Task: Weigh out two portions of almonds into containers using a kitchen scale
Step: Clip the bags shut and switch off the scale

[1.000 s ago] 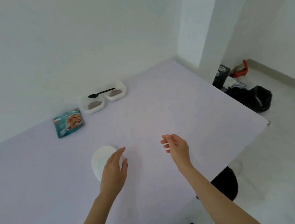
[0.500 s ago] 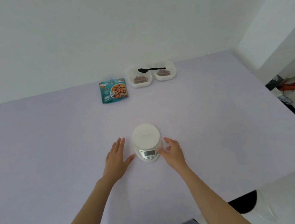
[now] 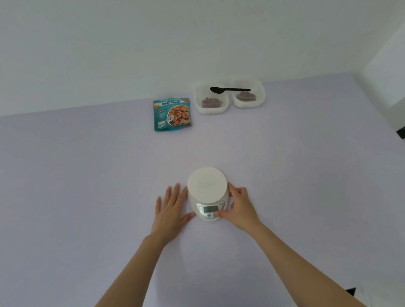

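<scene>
Lilac table (image 3: 77,188): the scale (image 3: 208,193) is stood at its middle.
Left hand (image 3: 171,211): laid flat on the table, fingers straight and spread, just beside the scale's left flank; contact cannot be told.
Right hand (image 3: 240,205): a second ago it was held free in the air; now its fingers are curled round the scale's right flank, thumb laid on the front by the display (image 3: 210,209).
Scale: now flanked on both sides and squared up. Its long axis is run near to far, display toward the person, bare platform (image 3: 206,181) beyond.
Bag (image 3: 171,114): laid flat, well beyond, top toward the wall.
Tubs (image 3: 198,104): set side by side, just right of the bag; almonds (image 3: 210,101) are seen in both, so the portioning is judged largely done.
Spoon (image 3: 230,89): laid across both tubs, bowl left.
</scene>
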